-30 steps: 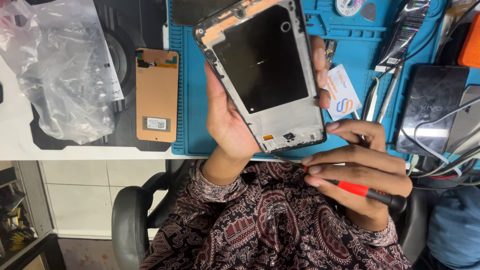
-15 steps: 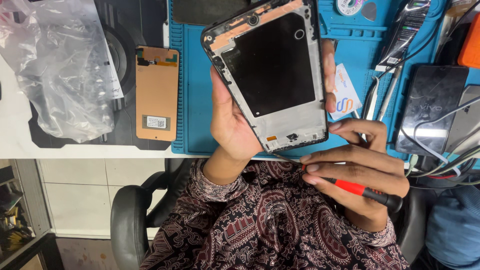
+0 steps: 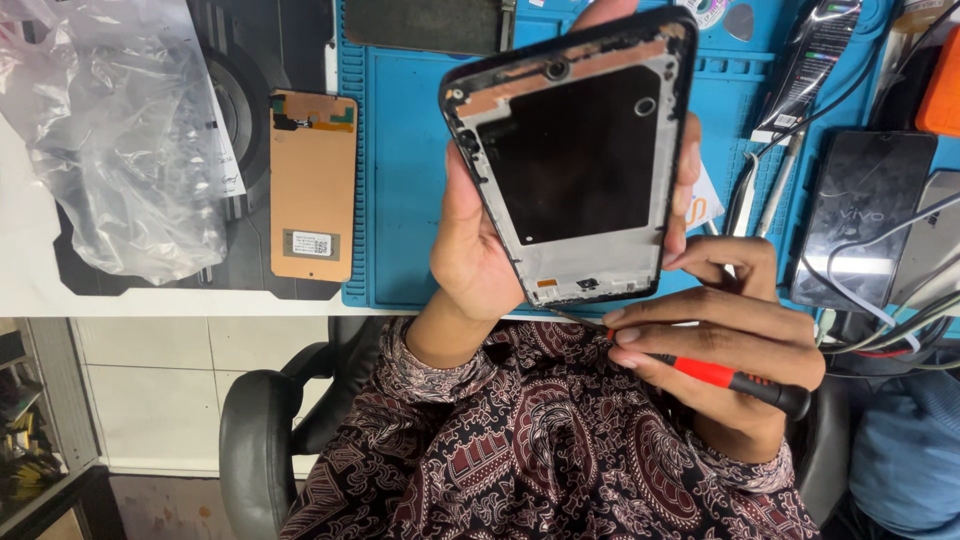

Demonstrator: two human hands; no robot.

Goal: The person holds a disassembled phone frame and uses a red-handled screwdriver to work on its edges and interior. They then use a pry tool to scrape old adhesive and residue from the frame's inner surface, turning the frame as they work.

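Left hand [image 3: 480, 250] held a phone frame [image 3: 575, 160] up over the blue work mat [image 3: 400, 200], inner side facing the camera. Palm and thumb lay along the frame's left edge; fingertips [image 3: 685, 190] wrapped round the right edge, so the hand was closed on the frame from behind. Frame was tilted, its top leaning toward the right. A dark rectangular panel filled its middle, with a copper-coloured strip and a camera hole along the upper end and a pale grey band at the lower end.

Right hand [image 3: 720, 330] sat just below and to the right of the frame's lower end, close to it but not clearly touching. Fingers were curled shut around a screwdriver [image 3: 720, 375] with a red and black handle; its thin metal shaft ran up and left, the tip lying at the frame's bottom edge. Whether the tip touched the frame could not be told.

On the table, left of the mat: a copper-backed display panel [image 3: 313, 185] lying flat on a dark pad, well apart from both hands, and a crumpled clear plastic bag [image 3: 120, 140] further left. Right of the frame: metal tweezers [image 3: 770, 190] on the mat and a dark phone [image 3: 865, 215] with cables over it.
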